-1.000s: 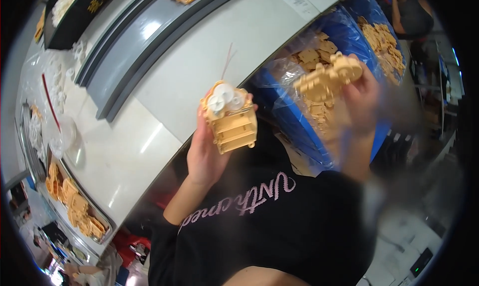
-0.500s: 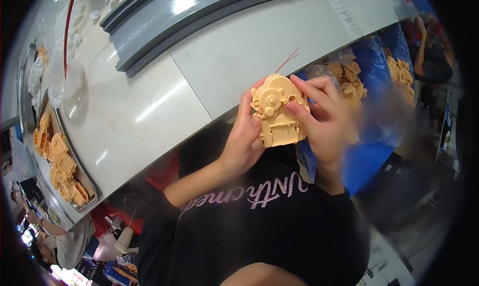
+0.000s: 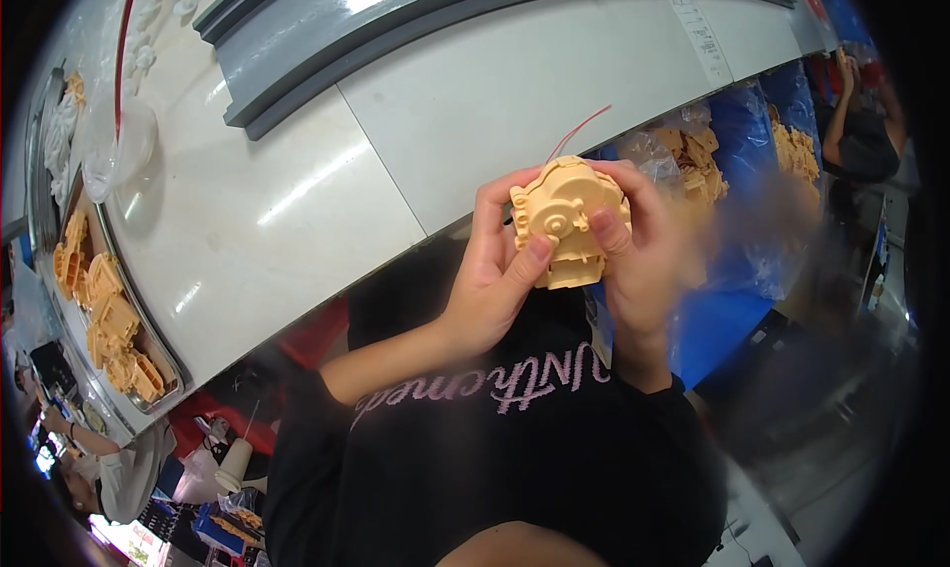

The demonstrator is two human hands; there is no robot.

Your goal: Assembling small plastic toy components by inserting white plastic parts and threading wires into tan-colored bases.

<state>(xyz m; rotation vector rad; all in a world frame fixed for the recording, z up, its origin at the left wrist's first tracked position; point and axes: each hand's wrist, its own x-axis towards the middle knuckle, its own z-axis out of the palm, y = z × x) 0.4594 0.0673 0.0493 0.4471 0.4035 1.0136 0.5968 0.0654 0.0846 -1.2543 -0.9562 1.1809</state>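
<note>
Between my hands, just off the table's front edge, I hold a pale yellow plastic housing (image 3: 568, 193) with round bosses on its face. Thin red wires (image 3: 579, 127) stick out of its far end. My left hand (image 3: 487, 288) grips its left side, the thumb pressed on the face near the small round boss. On the other side my right hand (image 3: 641, 255) wraps the edge, its thumb lying on the face. Fingers behind the housing are hidden.
At the left, a metal tray (image 3: 176, 374) holds several yellow plastic parts, with a clear plastic container (image 3: 134, 156) beyond it. A grey rail (image 3: 416, 38) runs along the table's far side. Blue lined bins (image 3: 737, 146) with yellow parts stand at the right. Other people are at both sides.
The housing has tipped, so its lower rectangular opening looks foreshortened. My left thumb has moved from the side onto the face; my right thumb has shifted too.
</note>
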